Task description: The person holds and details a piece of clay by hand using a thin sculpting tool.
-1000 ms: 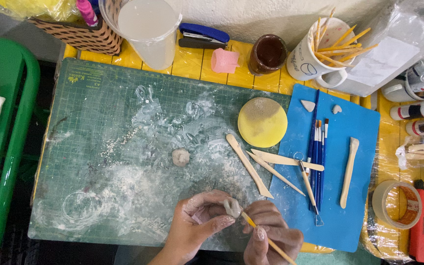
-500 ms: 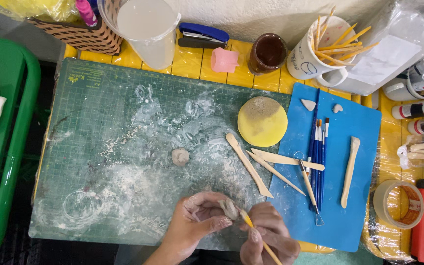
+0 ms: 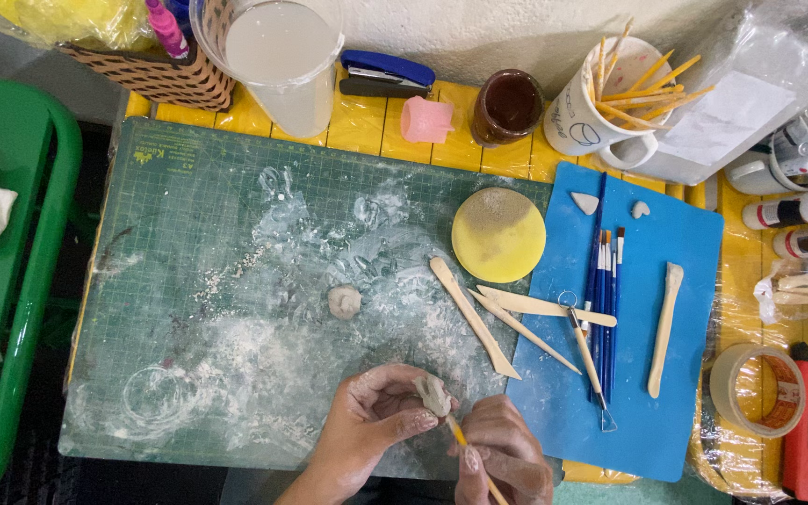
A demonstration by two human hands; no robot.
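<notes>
you're shaping the clay [image 3: 434, 394] pinched shut in your left hand [image 3: 376, 421] at the mat's [image 3: 189, 234] near edge, your right hand [image 3: 502, 458] closed on the stick [image 3: 468, 449]; next likely needs light, steady strokes.

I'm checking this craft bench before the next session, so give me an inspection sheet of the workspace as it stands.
Surface: green cutting mat dusted with white powder, blue sheet beside it.
Job's things: small clay piece held in the left hand; thin wooden stick held in the right hand, tip at the clay.
Clutter: clay lump on the mat, yellow round sponge, wooden modelling tools, brushes, tape roll.
Grippers: both hands closed on their things.
Cables: nothing seen.
Surroundings: cup of cloudy water, stapler, brown jar, mug of sticks, green tray on the left.
</notes>
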